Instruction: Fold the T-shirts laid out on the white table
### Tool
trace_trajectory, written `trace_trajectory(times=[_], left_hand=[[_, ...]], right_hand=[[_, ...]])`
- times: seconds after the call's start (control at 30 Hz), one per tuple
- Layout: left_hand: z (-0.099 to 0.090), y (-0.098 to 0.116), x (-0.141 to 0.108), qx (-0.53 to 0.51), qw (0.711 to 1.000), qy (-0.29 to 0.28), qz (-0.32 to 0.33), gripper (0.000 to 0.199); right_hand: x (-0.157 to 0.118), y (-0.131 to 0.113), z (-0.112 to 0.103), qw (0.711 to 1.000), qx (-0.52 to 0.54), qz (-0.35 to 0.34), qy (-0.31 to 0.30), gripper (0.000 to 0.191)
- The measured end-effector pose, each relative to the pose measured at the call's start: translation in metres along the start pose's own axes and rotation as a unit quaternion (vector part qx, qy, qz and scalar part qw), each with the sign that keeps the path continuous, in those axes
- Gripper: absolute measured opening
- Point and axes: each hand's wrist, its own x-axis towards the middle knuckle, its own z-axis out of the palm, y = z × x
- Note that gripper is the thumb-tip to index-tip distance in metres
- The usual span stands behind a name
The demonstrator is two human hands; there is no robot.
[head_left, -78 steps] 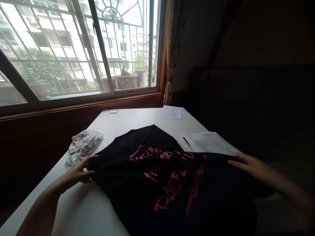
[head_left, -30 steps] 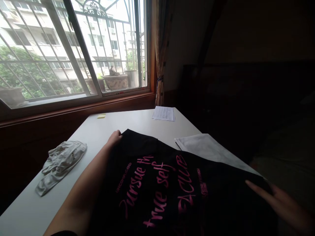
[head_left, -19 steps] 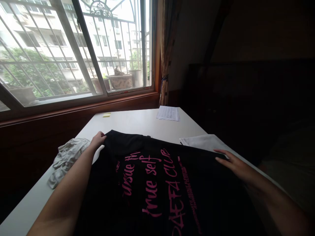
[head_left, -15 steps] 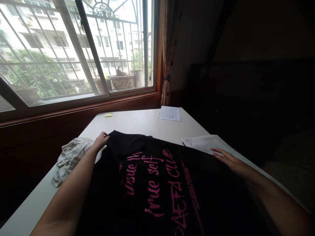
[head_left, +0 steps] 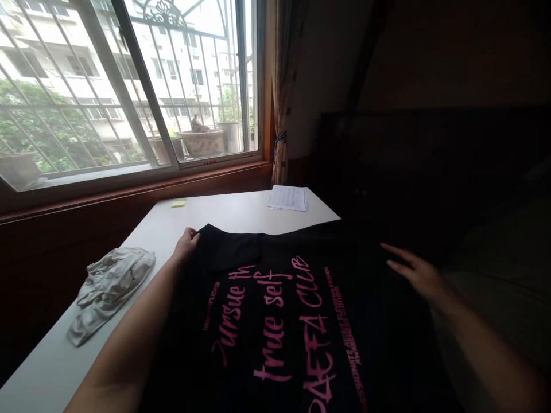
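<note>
A black shirt (head_left: 241, 298) with pink lettering is spread across the near part of the white table. At its far left corner, by a sleeve, my left hand (head_left: 187, 242) pinches the cloth between closed fingers. My right hand (head_left: 415, 272) is at the shirt's right edge, thumb and forefinger apart; the dark cloth there merges with the background, and whether the fingers grip it is unclear. The lettering runs sideways, from the near side towards the far side.
A crumpled pale grey cloth (head_left: 114, 281) lies on the white table (head_left: 210, 212) at the left. Papers (head_left: 287, 198) and a yellow note (head_left: 178, 203) rest near its far edge. Behind are a barred window (head_left: 189, 80) and a curtain (head_left: 282, 92).
The shirt's right side has risen and now hides the white sheet on the table's right. My right hand has moved slightly up and right. The view has turned a little to the right.
</note>
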Motion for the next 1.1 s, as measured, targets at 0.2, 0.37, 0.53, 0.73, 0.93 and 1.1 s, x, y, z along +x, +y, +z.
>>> trace_trajectory(times=[0.2,0.37,0.53,0.73,0.93,1.1], left_hand=[[0.003,-0.003,-0.004,0.019,0.999,-0.039,0.025,0.044],[-0.033,-0.024,-0.032,0.045,0.997,-0.063,0.029,0.063],[-0.080,-0.060,-0.093,0.086,0.989,-0.123,-0.006,0.084],[-0.124,-0.084,-0.189,0.054,0.973,-0.216,-0.059,0.099],[-0.146,-0.072,-0.275,-0.071,0.962,-0.243,-0.105,0.104],[-0.151,-0.078,-0.314,-0.106,0.960,-0.228,-0.123,0.104]], right_hand=[[0.024,0.061,0.014,0.999,-0.007,0.024,-0.035,0.044],[0.029,0.072,0.015,0.999,0.006,0.023,-0.042,0.046],[0.022,0.057,0.014,0.993,0.033,0.089,-0.064,0.061],[0.023,0.044,0.017,0.989,0.057,0.118,-0.074,0.068],[0.041,0.050,0.025,0.992,0.031,0.101,-0.075,0.055],[0.052,0.041,0.033,0.994,0.020,0.079,-0.076,0.041]])
